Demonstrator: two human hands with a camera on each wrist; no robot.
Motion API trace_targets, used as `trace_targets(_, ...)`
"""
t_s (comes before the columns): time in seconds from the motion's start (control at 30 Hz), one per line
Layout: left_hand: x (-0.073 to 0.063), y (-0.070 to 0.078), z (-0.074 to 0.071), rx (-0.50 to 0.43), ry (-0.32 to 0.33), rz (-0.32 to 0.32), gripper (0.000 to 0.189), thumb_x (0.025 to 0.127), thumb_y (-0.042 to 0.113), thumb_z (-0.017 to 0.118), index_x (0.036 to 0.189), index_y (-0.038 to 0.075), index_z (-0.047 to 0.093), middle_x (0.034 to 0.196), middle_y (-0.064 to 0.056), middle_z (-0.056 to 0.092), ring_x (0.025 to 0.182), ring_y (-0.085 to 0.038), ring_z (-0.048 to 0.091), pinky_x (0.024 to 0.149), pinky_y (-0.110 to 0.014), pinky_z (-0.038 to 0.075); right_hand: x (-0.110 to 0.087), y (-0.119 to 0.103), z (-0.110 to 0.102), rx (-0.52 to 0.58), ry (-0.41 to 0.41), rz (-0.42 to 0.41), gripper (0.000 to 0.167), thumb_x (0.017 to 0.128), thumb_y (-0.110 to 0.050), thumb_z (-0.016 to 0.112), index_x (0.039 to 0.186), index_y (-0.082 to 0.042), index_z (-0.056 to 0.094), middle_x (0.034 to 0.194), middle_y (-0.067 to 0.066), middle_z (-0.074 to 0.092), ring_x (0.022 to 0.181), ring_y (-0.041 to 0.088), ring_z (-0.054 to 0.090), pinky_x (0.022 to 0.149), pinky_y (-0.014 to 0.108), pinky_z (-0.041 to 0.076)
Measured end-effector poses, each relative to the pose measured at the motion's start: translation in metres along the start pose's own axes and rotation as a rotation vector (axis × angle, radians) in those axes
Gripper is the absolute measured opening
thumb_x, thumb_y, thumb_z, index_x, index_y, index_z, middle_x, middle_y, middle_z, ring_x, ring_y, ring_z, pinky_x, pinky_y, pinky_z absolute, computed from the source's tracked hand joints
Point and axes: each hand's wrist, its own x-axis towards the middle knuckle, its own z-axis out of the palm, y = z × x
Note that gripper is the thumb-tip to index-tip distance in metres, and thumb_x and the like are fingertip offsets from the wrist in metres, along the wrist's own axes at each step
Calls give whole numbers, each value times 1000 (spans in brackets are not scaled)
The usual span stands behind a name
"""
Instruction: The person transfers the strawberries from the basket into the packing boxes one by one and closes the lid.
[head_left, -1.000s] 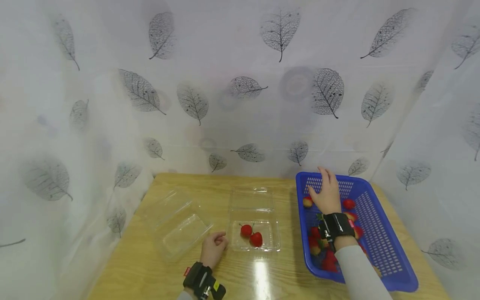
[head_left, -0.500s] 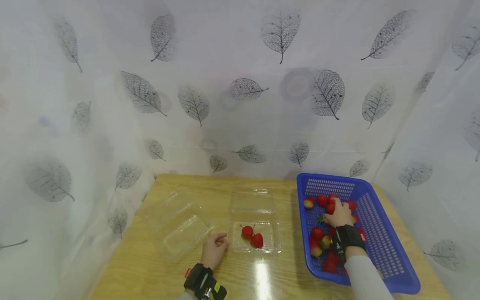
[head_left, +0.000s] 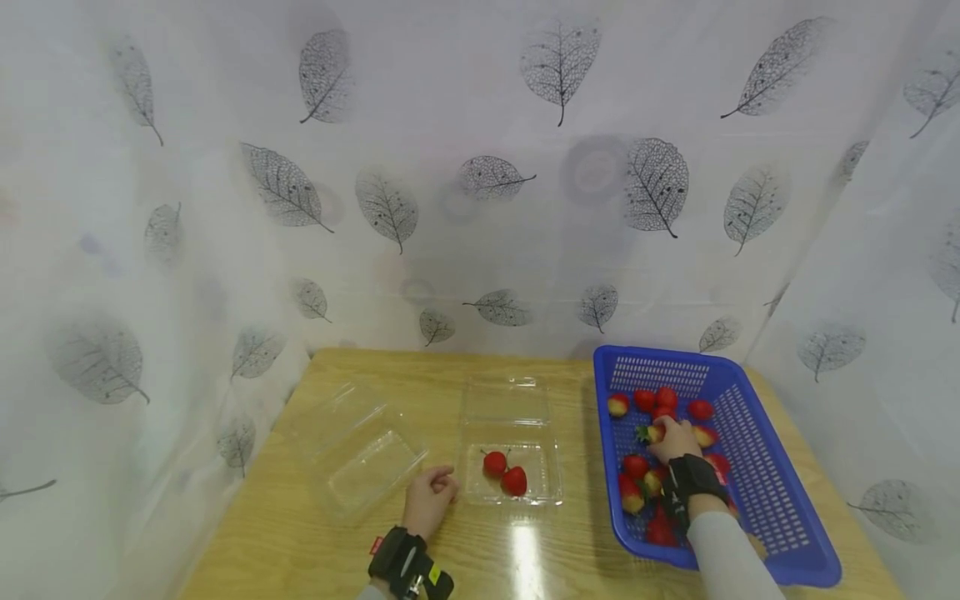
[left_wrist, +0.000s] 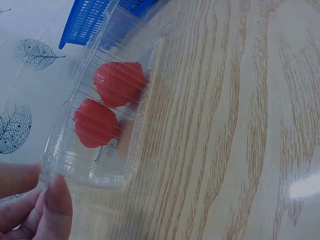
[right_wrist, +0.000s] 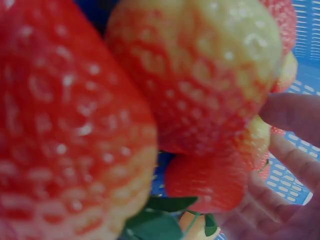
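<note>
In the head view, my right hand (head_left: 675,442) is inside the blue basket (head_left: 780,467). Its fingertips pinch a yellow-and-red strawberry (head_left: 649,434) with green leaves; parts of its fingers are hidden by berries in the right wrist view. Several other red strawberries (head_left: 631,493) lie around that hand. My left hand (head_left: 429,500) rests on the table, fingers loosely curled, at the front left corner of a clear hinged box (head_left: 546,467). In the left wrist view its thumb and finger reach the box's rim. Two red fruits, a stemmed one (head_left: 494,464) and a strawberry (head_left: 513,481), lie inside.
Another clear lidded box (head_left: 371,467) lies unfolded and slanted on the left of the wooden table (head_left: 472,554). A leaf-printed curtain (head_left: 487,242) hangs behind and on both sides. High basket walls surround the right hand.
My right hand has gone from the back of the basket down among the strawberries, then slightly toward the leafy one, its fingers drawing together. The left hand and boxes stay put.
</note>
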Motion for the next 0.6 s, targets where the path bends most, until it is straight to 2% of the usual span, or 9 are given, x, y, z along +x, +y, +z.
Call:
trace_targets(0.1, 0, 0, 0, -5, 0, -4, 28, 82, -2, 61, 107, -14, 58, 80, -9, 59, 68, -14, 55, 57, -22, 51, 2, 2, 3, -15, 42, -17, 50, 68, -7, 68, 111, 10, 49, 103, 39, 41, 95, 52, 45, 82, 59, 40)
trace_targets(0.3, -1, 2, 0, 4, 1, 1, 27, 82, -2, 61, 106, -14, 58, 79, -10, 59, 67, -14, 56, 57, -22, 50, 6, 3, 10, -74, 148, -54, 41, 65, -1, 68, 103, 8, 53, 96, 38, 46, 90, 52, 46, 80, 59, 40)
trace_targets(0.6, 0, 1, 0, 3, 9, 11, 27, 82, -2, 61, 105, -14, 58, 79, -10, 60, 67, -14, 56, 56, -21, 50, 0, -10, 9, -55, 172, -40, 33, 69, 3, 65, 100, 7, 52, 99, 39, 42, 92, 58, 41, 80, 61, 39)
